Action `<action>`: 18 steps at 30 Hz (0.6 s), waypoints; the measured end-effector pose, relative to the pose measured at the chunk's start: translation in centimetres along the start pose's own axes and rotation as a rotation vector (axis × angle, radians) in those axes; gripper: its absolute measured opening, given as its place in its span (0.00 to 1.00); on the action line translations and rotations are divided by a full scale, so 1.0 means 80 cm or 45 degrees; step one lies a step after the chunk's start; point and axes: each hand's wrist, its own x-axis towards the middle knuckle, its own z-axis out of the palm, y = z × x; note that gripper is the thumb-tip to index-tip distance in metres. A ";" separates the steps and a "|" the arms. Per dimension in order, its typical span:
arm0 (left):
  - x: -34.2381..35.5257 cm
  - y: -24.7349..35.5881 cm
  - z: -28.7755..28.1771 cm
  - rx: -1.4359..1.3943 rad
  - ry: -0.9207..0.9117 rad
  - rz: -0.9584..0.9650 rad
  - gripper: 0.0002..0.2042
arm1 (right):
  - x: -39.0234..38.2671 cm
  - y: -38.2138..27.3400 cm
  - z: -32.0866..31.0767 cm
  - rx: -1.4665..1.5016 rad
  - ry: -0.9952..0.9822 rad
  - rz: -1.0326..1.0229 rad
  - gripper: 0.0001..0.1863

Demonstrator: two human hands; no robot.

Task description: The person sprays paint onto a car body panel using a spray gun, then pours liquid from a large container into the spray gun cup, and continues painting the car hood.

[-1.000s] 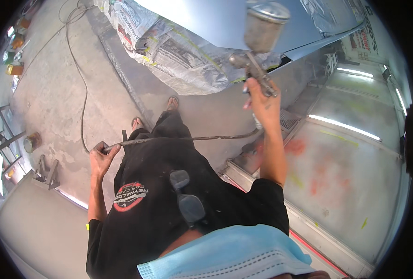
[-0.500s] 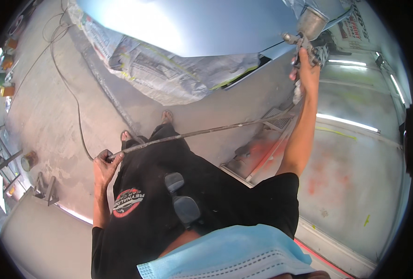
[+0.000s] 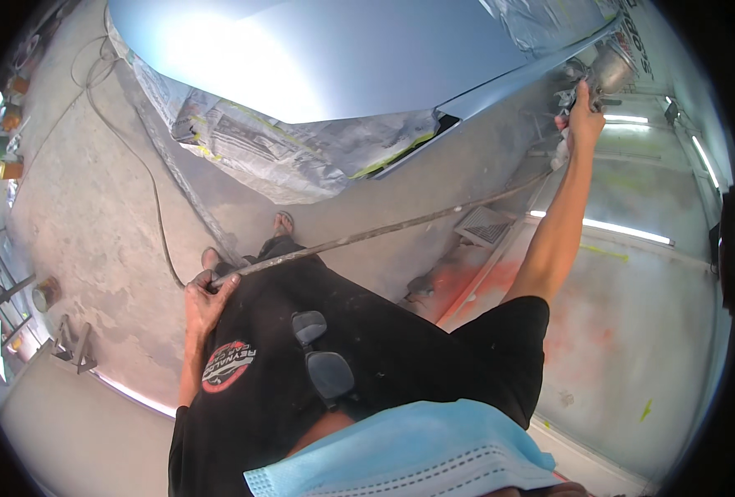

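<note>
My right hand is wrapped round a metal spray gun with a silver paint cup, held out at the upper right beside the edge of a light blue car panel. From the gun a grey air hose runs slantwise down across my body. My left hand grips that hose at waist height, thumb along it. Crumpled newspaper masking hangs below the panel's near edge. More masking sheet covers the area behind the panel at the upper right.
The hose trails on from my left hand over the concrete floor to loops at the upper left. Several cans line the far left. A metal stand and a tin are nearer. A paint-stained wall with light tubes rises at right.
My right hand and the spray gun have moved right and slightly down, out along the panel's edge. My left hand, still on the hose, has shifted slightly right.
</note>
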 end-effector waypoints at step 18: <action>-0.007 -0.088 -0.143 0.410 0.024 0.124 0.25 | -0.474 -0.042 0.015 0.226 -0.834 0.194 0.22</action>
